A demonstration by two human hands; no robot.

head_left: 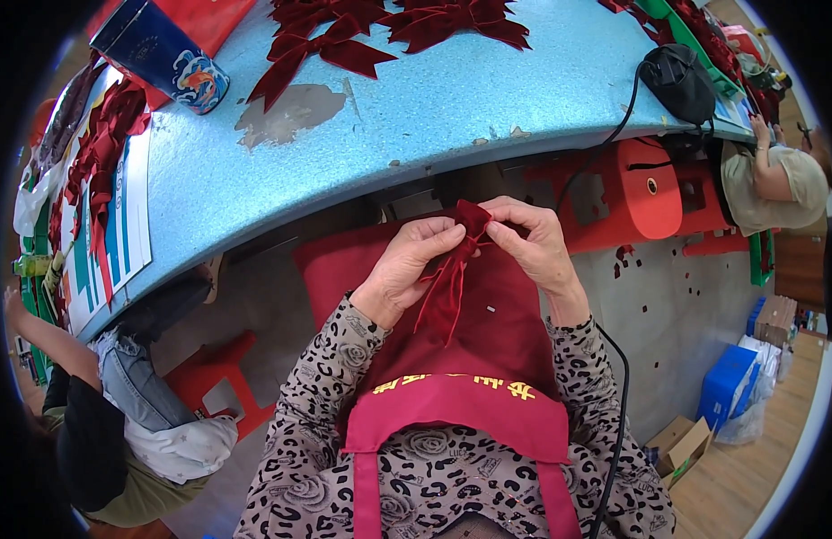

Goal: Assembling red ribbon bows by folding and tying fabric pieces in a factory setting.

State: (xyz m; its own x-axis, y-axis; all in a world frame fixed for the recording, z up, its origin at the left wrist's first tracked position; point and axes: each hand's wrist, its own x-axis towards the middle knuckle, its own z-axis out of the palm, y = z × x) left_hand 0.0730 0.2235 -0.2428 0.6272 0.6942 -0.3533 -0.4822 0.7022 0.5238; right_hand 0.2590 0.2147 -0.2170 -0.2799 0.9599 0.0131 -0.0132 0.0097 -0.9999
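Observation:
A dark red velvet ribbon (454,274) is pinched between both of my hands just below the edge of the blue table (416,126). My left hand (411,265) grips its left side with thumb and fingers. My right hand (528,242) holds the folded top at the fingertips. The ribbon's loose tails hang down over my red apron (470,359). Several finished dark red bows (380,31) lie on the far part of the table.
A patterned blue box (164,54) and more red ribbons (97,162) lie at the table's left. A black pouch (678,81) with a cable sits at the right. Red stools (645,184) stand underneath. One person sits at my left (119,404), another at the right (775,184).

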